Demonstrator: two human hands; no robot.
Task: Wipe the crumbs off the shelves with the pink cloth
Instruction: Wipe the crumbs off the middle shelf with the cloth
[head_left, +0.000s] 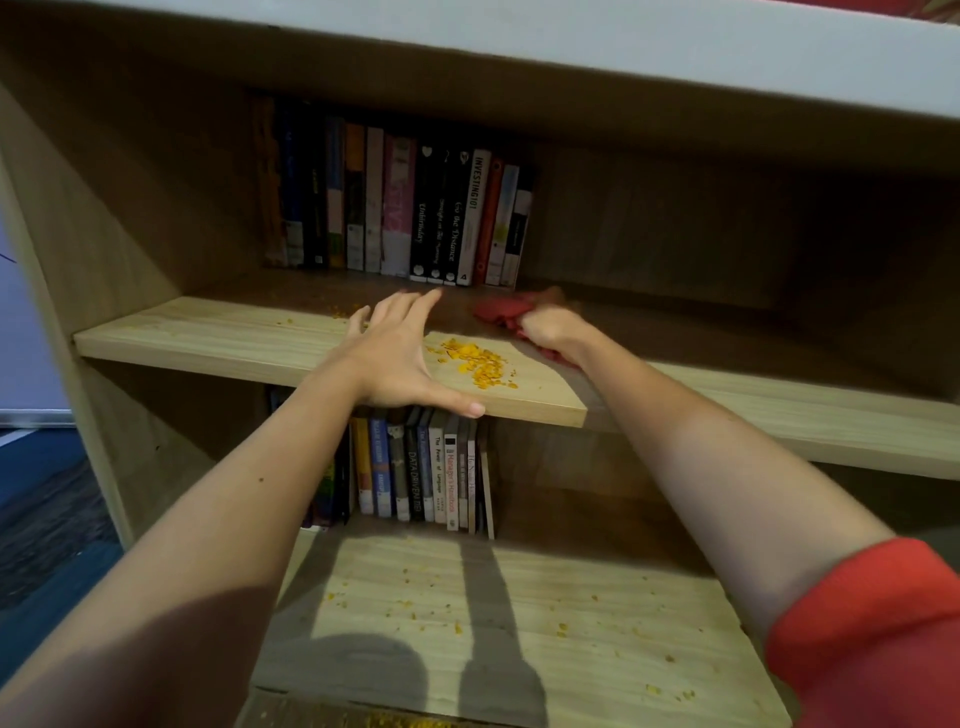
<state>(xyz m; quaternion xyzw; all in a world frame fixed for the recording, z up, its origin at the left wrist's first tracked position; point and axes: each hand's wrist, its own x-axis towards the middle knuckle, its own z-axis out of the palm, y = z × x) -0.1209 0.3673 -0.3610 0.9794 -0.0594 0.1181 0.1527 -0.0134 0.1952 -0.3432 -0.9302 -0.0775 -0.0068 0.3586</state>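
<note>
Currently gripping the bunched pink cloth (511, 312) in the right hand (550, 332) on the middle shelf (208, 338), at two o'clock from the crumbs (478, 364); resting the left hand (395, 358) flat, fingers spread, at nine o'clock.

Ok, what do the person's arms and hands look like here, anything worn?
The left hand and right hand are bare: no gloves, rings or watch show. Both forearms are bare. A red sleeve sits bunched at the right elbow; the left arm shows no sleeve.
</note>
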